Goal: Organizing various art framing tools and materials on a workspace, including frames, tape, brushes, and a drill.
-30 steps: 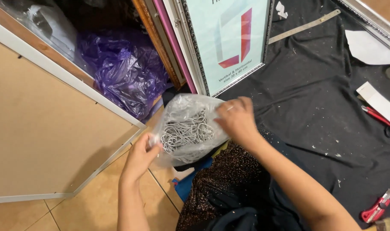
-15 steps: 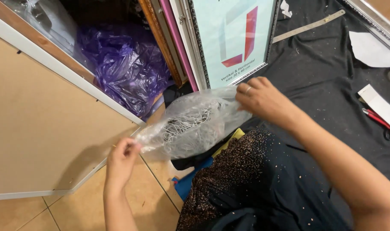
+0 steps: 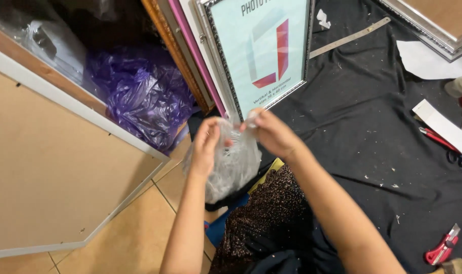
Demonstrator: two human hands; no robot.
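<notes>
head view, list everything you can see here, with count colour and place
clear plastic bag: one, see-through with grey bits inside, held up in the middle
purple plastic bag: one, purple, upper left behind the board
large board: one, beige with white edge, left
picture frame: one, silver edge with pale blue insert, top middle
stacked frames: several, pink and wood-brown edges, left of the picture frame
black cloth: one, black with white specks, right
metal strip: one, grey, top right on the cloth
utility knife: one, red, lower right
tiled floor: tan, bottom left
left hand: one, gripping the bag's top
right hand: one, pinching the bag's top
</notes>
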